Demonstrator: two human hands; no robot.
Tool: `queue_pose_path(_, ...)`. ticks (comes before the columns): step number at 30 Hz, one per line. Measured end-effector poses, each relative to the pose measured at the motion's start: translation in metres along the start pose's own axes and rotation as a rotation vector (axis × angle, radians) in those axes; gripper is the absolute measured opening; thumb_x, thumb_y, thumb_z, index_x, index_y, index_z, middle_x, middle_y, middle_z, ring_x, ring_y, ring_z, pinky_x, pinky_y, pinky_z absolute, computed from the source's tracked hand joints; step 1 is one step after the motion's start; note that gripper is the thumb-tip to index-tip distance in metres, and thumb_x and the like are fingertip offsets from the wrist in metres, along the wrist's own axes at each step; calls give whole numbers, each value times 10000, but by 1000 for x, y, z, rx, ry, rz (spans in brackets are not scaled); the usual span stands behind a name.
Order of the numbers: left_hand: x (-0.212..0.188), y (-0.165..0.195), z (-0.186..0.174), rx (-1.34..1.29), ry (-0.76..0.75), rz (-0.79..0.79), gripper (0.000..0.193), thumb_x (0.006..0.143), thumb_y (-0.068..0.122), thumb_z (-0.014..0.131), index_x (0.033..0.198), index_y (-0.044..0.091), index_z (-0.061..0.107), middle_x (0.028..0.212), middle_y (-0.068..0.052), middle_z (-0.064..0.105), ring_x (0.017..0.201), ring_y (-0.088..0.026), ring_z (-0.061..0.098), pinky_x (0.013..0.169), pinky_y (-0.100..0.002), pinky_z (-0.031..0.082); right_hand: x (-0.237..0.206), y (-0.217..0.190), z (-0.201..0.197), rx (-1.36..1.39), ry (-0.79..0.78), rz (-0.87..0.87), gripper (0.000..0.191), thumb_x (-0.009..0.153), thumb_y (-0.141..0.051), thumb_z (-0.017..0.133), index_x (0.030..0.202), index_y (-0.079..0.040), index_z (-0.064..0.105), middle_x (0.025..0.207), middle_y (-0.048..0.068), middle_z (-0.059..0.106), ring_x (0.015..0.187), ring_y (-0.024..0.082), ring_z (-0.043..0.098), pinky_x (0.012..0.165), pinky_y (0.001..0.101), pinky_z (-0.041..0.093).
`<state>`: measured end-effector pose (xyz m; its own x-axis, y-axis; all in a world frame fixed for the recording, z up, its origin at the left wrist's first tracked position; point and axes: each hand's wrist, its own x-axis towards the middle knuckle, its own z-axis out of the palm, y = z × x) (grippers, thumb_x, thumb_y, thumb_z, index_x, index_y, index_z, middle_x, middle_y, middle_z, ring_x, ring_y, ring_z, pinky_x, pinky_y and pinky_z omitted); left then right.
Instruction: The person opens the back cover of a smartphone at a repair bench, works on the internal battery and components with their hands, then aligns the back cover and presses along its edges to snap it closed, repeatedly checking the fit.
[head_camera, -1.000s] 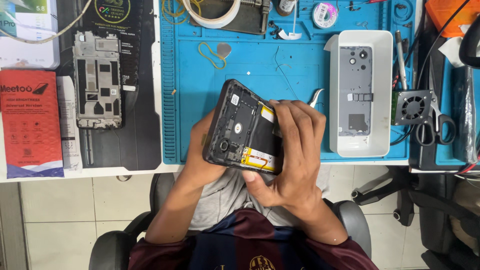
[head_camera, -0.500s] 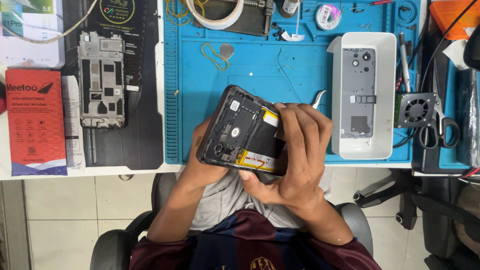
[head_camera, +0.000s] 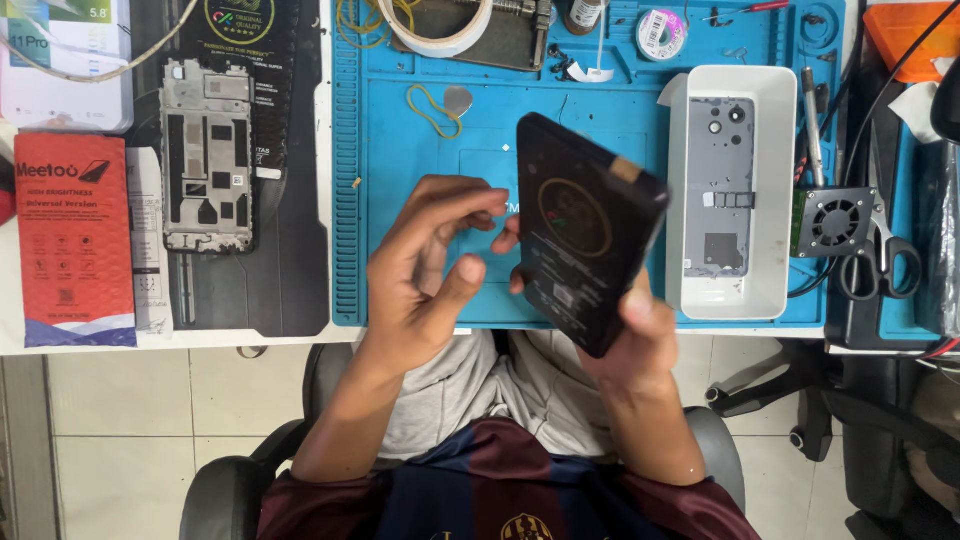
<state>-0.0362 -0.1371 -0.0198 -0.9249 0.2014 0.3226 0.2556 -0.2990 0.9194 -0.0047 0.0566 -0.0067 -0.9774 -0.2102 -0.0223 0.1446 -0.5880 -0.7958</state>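
While the right hand (head_camera: 640, 335) grips the lower end of a black phone (head_camera: 588, 232), its fingers closed around the edge, the phone stands tilted above the front edge of the blue mat (head_camera: 480, 150) — dark flat face toward the camera, a small tan patch at its upper corner. The left hand (head_camera: 430, 265) hangs just beside the phone, holding nothing; its fingers (head_camera: 470, 205) are loosely curled and spread, thumb raised, fingertips near the phone's left edge — whether they touch it cannot be told.

On the surface: a white tray (head_camera: 740, 290) right of the phone, carrying a grey phone back cover (head_camera: 726, 205). Further right, a small black fan (head_camera: 833, 221) and black-handled scissors (head_camera: 885, 262). Well to the left, a bare phone frame (head_camera: 206, 155) lies on a black mat (head_camera: 290, 260), with a red box (head_camera: 74, 240) beside it. A yellow rubber band (head_camera: 428, 108) and a grey pick (head_camera: 458, 100) lie on the blue mat beyond the left hand.
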Motion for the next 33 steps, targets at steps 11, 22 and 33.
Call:
queue_pose_path(11, 9, 13, 4, -102, -35, -162, 243, 1050, 13, 627, 1281, -65, 626, 1328, -142, 554, 1159, -175, 628, 664, -260, 677, 3, 13, -21, 588, -81, 185, 722, 1016, -544, 564, 1515, -30, 478, 1436, 304, 566, 1211, 410, 615, 932, 590, 515)
queue_pose_path(22, 9, 27, 11, -6, 65, -184, 156, 969, -63, 691, 1118, -45, 651, 1180, -120, 604, 864, -101, 635, 544, -216, 601, -1, 30, -30, 685, -135, 186, 681, 1024, -540, 538, 1484, -38, 519, 1421, 255, 589, 1227, 414, 621, 916, 620, 526)
queue_pose_path(33, 3, 50, 19, 380, 197, -10, 148, 992, -9, 767, 1122, -10, 696, 1095, -93, 738, 834, -97, 661, 701, -232, 542, 4, 32, -12, 104, -81, 41, 1007, 989, -800, 382, 1592, 6, 367, 1508, 227, 521, 1382, 364, 548, 1158, 523, 482)
